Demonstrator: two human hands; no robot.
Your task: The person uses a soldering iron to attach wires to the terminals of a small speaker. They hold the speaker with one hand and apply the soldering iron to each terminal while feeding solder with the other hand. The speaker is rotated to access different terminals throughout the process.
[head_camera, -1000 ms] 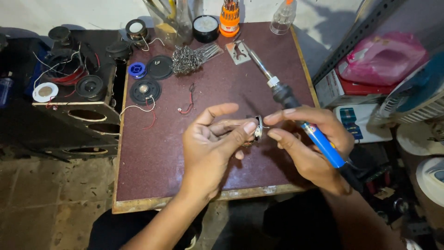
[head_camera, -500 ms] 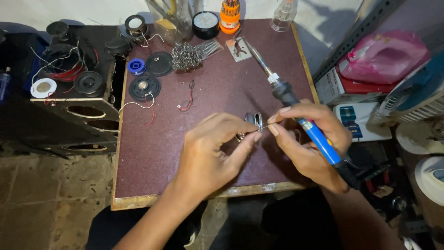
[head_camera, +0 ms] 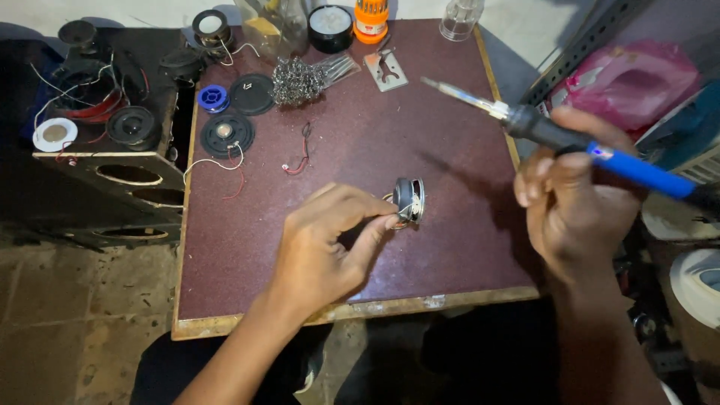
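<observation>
Two bare hands (head_camera: 330, 247), sleeveless forearms, seemingly dark trousers (dimly lit).

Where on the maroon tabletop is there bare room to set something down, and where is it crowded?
Bare patches on the table: the near left corner beside the left hand, and the middle stretch between the small speaker and the wire scourer. The far edge is crowded with speaker discs, jars and tools.
</observation>
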